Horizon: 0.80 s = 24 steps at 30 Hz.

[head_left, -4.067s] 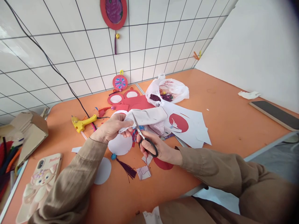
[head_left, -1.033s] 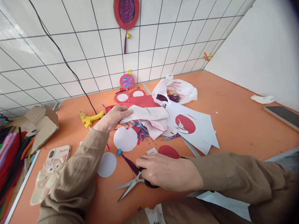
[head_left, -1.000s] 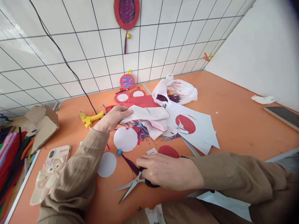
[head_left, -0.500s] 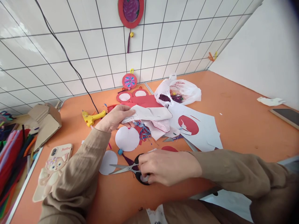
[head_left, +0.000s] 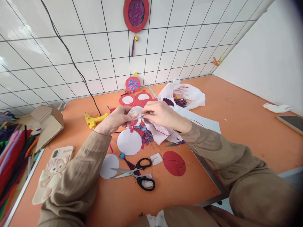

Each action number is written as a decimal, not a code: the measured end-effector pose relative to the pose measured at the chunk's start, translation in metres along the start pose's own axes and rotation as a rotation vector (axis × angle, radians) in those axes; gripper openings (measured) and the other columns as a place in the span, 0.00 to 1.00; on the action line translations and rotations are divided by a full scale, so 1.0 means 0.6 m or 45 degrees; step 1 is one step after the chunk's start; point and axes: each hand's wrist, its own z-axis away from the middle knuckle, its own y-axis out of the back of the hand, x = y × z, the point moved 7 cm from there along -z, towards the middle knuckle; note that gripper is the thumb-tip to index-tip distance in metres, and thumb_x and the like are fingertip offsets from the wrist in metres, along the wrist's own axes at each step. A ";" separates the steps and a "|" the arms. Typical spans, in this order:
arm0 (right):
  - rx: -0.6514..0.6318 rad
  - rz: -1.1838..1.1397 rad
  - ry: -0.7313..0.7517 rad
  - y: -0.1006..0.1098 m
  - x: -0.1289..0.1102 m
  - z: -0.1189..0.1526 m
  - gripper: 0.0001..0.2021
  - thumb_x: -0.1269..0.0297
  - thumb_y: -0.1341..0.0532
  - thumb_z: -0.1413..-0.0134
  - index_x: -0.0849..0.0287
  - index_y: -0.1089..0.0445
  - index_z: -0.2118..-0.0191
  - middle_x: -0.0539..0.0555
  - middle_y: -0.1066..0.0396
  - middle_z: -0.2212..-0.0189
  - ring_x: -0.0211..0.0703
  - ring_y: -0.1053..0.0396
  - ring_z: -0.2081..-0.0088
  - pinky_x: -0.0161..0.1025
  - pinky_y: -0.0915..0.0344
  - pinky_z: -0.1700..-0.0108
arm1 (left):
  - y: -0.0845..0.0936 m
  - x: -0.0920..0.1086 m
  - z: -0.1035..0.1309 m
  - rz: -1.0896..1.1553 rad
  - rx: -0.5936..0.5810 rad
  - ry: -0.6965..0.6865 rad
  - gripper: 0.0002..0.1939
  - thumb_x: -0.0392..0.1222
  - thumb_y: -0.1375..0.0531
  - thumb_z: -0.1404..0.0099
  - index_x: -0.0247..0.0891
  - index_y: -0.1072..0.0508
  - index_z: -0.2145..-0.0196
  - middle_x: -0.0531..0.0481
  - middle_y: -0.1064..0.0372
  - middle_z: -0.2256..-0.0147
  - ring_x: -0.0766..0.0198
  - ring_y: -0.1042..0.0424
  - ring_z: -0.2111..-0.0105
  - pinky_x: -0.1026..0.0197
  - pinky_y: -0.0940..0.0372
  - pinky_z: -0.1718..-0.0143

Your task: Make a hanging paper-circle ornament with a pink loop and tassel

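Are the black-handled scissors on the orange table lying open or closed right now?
Open. The scissors lie flat on the table, their blades spread in a narrow V pointing left and the two black loops apart. Neither hand touches them.

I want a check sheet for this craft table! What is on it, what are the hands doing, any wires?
Surface: orange table, strewn with paper.
Job's things: crumpled white paper piece, pinched by both hands.
Clutter: black-handled scissors lying open; white paper circle; dark red paper circle; yellow glue gun; cartoon phone case; white plastic bag.
Grippers: left hand and right hand both grip the paper.
Cables: black cable running down the wall.
Surroundings: white tiled wall with red oval ornament.
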 end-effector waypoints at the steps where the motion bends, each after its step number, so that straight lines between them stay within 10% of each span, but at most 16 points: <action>1: 0.044 -0.047 -0.022 0.007 0.004 -0.004 0.06 0.71 0.42 0.45 0.62 0.31 0.71 0.50 0.31 0.73 0.36 0.36 0.69 0.35 0.43 0.65 | -0.001 0.005 0.003 -0.043 0.003 -0.022 0.15 0.47 0.31 0.47 0.33 0.28 0.70 0.54 0.34 0.78 0.73 0.38 0.81 0.69 0.45 0.81; 11: 0.200 -0.462 -0.149 0.041 0.049 -0.029 0.05 0.68 0.44 0.46 0.60 0.31 0.67 0.50 0.34 0.73 0.36 0.39 0.71 0.36 0.44 0.68 | 0.038 0.021 -0.004 -0.151 0.479 -0.082 0.02 0.31 0.39 0.48 0.32 0.28 0.77 0.59 0.43 0.85 0.76 0.46 0.84 0.69 0.52 0.83; 24: 0.228 -0.516 -0.063 0.097 0.073 -0.071 0.15 0.55 0.33 0.53 0.58 0.33 0.80 0.49 0.41 0.81 0.34 0.44 0.76 0.37 0.50 0.73 | 0.051 0.029 -0.067 0.166 0.174 -0.090 0.06 0.32 0.33 0.45 0.30 0.28 0.69 0.51 0.28 0.79 0.66 0.24 0.77 0.70 0.29 0.75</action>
